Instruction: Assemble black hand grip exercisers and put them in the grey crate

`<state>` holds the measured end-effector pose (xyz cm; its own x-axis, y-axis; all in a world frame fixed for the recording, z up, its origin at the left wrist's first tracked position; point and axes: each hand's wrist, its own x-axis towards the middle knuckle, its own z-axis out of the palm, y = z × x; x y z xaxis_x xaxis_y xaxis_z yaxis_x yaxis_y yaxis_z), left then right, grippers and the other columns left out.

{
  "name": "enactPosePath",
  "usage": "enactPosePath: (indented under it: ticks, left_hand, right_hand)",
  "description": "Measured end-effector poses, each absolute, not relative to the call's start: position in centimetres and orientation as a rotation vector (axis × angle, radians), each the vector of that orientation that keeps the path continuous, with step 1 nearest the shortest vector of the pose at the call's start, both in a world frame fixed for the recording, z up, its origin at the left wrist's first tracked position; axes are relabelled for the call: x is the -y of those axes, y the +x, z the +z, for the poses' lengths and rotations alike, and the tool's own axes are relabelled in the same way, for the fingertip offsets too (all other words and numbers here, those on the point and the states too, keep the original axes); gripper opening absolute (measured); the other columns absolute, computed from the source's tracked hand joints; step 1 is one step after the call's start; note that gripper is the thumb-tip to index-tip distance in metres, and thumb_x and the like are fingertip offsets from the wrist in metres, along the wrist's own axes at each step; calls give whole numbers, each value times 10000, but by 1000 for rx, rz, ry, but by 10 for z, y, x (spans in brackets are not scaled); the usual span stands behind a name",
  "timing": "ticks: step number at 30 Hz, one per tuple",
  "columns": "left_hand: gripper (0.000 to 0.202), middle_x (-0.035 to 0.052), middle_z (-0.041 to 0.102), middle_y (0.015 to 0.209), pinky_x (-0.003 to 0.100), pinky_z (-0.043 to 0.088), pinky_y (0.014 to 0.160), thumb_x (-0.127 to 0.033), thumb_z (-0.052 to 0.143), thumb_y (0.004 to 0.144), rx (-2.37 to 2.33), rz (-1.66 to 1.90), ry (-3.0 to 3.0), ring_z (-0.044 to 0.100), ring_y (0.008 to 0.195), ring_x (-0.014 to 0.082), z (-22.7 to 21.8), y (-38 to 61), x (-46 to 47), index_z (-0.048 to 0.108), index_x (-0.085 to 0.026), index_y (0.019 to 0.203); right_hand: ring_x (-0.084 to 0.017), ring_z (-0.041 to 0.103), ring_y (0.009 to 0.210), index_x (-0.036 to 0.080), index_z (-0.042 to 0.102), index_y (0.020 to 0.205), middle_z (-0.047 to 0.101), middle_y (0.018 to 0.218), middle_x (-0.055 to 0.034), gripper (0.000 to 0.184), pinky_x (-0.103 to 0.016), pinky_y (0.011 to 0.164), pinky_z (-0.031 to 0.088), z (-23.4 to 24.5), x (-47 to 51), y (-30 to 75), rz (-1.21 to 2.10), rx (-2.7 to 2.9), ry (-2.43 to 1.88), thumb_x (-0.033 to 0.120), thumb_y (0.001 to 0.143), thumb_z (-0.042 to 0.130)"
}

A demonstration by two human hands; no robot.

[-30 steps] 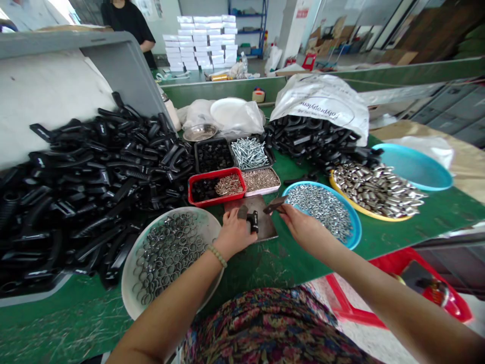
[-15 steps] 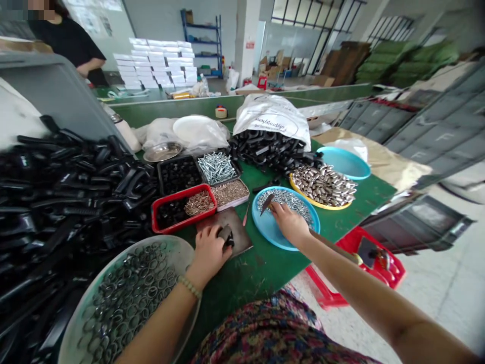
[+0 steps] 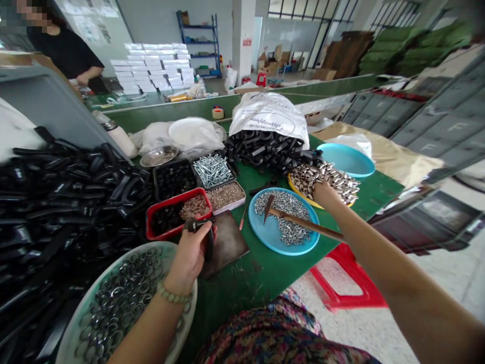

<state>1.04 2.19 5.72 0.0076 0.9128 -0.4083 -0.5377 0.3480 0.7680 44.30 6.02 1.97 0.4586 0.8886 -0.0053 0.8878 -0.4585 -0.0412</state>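
My left hand (image 3: 194,248) is closed around a black curved plastic part (image 3: 208,241), held up over the left side of a dark metal plate (image 3: 227,242). My right hand (image 3: 325,194) reaches into a yellow dish (image 3: 299,194) heaped with shiny metal sleeves (image 3: 341,183). Its fingers look drawn together and bent down, their tips hidden among the sleeves. A hammer (image 3: 295,218) with a wooden handle lies across a blue dish (image 3: 261,240) of small metal nuts (image 3: 293,236), the handle reaching under my right forearm.
A white tub (image 3: 89,283) of metal rings stands at the near left, beside a heap of black plastic parts (image 3: 71,192). Behind the plate are a red tray (image 3: 149,227) and a tray of screws (image 3: 212,169). A white sack (image 3: 271,114) spills black parts. Across the bench stands a person (image 3: 64,50).
My right hand has let go of the hammer, left on the nuts, and moved right to the sleeves. My left hand has lifted the black part off the metal plate and turned it.
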Motion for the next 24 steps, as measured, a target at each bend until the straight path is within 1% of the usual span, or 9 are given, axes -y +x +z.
enactPosePath:
  ticks: [3, 6, 9, 11, 13, 15, 19, 22, 24]
  left_hand:
    - [555, -25, 652, 802, 267, 544, 629, -133, 756, 638, -1010, 1225, 542, 660, 667, 142, 51, 16, -19, 481, -247, 1106]
    - [563, -4, 660, 842, 290, 537, 673, -169, 740, 656, -976, 1183, 582, 663, 720, 156, 49, 13, -13, 450, -237, 1133]
    - [532, 0, 654, 870, 282, 515, 717, -148, 714, 649, -962, 1164, 608, 651, 756, 144, 49, 11, -8, 449, -220, 1105]
    - [514, -8, 646, 865, 266, 500, 707, -137, 705, 638, -993, 1161, 630, 638, 735, 129, 48, 12, -6, 456, -214, 1080]
    - [484, -21, 632, 839, 247, 485, 668, -157, 715, 635, -1044, 1166, 644, 620, 681, 111, 46, 15, -4, 470, -211, 1049]
    - [468, -31, 621, 815, 235, 476, 635, -192, 738, 633, -1069, 1172, 648, 607, 645, 102, 46, 17, -2, 480, -210, 1023]
    - [491, -12, 639, 805, 236, 488, 613, -292, 767, 647, -1035, 1131, 577, 620, 653, 121, 49, 11, 1, 494, -210, 1046]
    - [460, 41, 658, 834, 213, 483, 561, -511, 660, 741, -982, 1040, 450, 620, 645, 120, 52, 3, 4, 545, -172, 1028]
    - [458, 68, 669, 852, 194, 474, 540, -544, 624, 766, -977, 1016, 427, 614, 631, 107, 53, -1, 4, 568, -149, 991]
  right_hand:
    - [-296, 627, 902, 40, 588, 1094, 605, 989, -251, 284, -411, 744, 447, 11, -54, 441, 14, 1636, -2646, 139, 872, 443]
    - [-332, 635, 844, 64, 632, 928, 623, 809, -236, 195, -420, 705, 442, 16, -51, 442, 55, 1665, -2627, 113, 838, 466]
    - [-312, 621, 881, 128, 608, 894, 611, 848, -208, 143, -413, 727, 448, 37, -51, 426, 61, 1605, -2425, 184, 844, 485]
    - [-256, 619, 871, 176, 558, 983, 598, 942, -167, 177, -377, 720, 470, 53, -48, 396, 227, 1478, -2063, 270, 837, 524]
    - [-187, 627, 740, 209, 494, 1064, 602, 955, -106, 293, -328, 635, 496, 63, -42, 351, 508, 1374, -1750, 347, 815, 561]
    - [-152, 605, 619, 206, 511, 988, 627, 849, -49, 332, -293, 556, 494, 68, -32, 301, 706, 1422, -1644, 402, 754, 640]
    - [-161, 610, 720, 179, 599, 889, 654, 813, -35, 304, -297, 658, 497, 67, -12, 225, 1227, 1441, -1326, 416, 717, 685]
    - [-165, 607, 802, 187, 637, 911, 666, 872, -34, 303, -297, 729, 485, 63, -5, 199, 1317, 1367, -1236, 396, 698, 693]
    - [-152, 598, 771, 191, 642, 910, 661, 851, -24, 292, -290, 722, 481, 60, -5, 191, 1355, 1324, -1193, 387, 699, 689]
